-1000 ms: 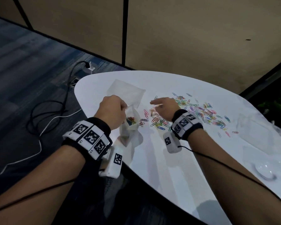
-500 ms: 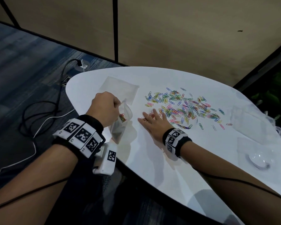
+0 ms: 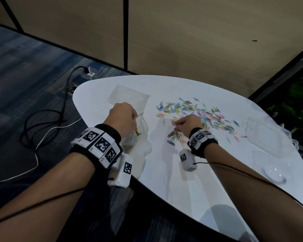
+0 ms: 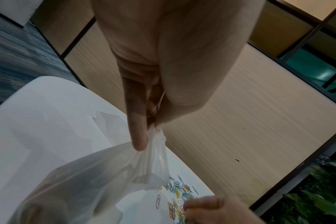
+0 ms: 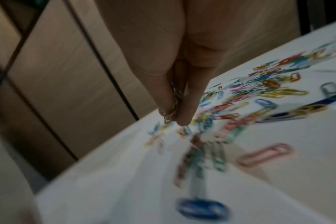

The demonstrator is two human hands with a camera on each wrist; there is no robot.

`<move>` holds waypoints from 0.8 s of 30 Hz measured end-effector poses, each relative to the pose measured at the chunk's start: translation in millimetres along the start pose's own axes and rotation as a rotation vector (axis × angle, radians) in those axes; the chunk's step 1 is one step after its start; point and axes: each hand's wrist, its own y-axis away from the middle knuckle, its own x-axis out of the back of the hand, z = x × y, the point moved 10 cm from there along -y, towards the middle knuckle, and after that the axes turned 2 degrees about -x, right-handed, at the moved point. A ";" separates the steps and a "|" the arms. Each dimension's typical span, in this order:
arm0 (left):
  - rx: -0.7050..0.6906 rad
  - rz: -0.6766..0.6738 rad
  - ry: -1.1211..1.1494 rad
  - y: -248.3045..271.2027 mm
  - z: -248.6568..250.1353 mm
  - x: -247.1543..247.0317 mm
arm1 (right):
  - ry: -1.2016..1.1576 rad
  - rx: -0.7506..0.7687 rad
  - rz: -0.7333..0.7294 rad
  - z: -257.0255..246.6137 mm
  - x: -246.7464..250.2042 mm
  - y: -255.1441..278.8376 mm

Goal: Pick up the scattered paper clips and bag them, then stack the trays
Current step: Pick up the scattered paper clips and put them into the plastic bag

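Head view: left hand [image 3: 123, 117] pinches the clear bag [image 3: 138, 131] at center-left on the white table [image 3: 208, 180]; right hand [image 3: 189, 124] sits over the paper clips [image 3: 199, 112], center-right. Clear trays [image 3: 266, 135] far right.

Left wrist: fingers [image 4: 137, 121] pinch the bag's rim, bag hanging lower left.

Right wrist: fingertips [image 5: 186, 112] tightly pinching a few clips, upper center; blurry.
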 end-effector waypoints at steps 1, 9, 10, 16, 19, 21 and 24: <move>0.001 -0.007 -0.004 0.1 1.3 -2.0 | -0.173 -0.054 -0.015 -1.4 4.5 2.8; 0.014 -0.024 0.029 -0.9 6.4 -11.1 | -0.982 -0.022 -0.501 -101.9 -21.0 79.6; 0.011 -0.021 0.033 -0.6 7.9 -11.8 | -0.915 -0.008 -0.506 -106.6 -27.8 85.0; 0.010 -0.030 0.072 -3.1 17.3 -15.9 | -0.293 0.144 -0.280 -111.6 -46.1 87.8; 0.004 -0.045 0.089 -4.6 24.6 -20.7 | -0.069 0.265 -0.118 -120.5 -31.4 92.8; -0.003 -0.062 0.093 -4.2 27.6 -25.3 | -0.003 0.313 -0.106 -120.7 -27.5 92.0; -0.006 -0.053 0.083 -4.1 26.9 -25.3 | 0.095 0.385 -0.283 -119.9 -36.4 96.0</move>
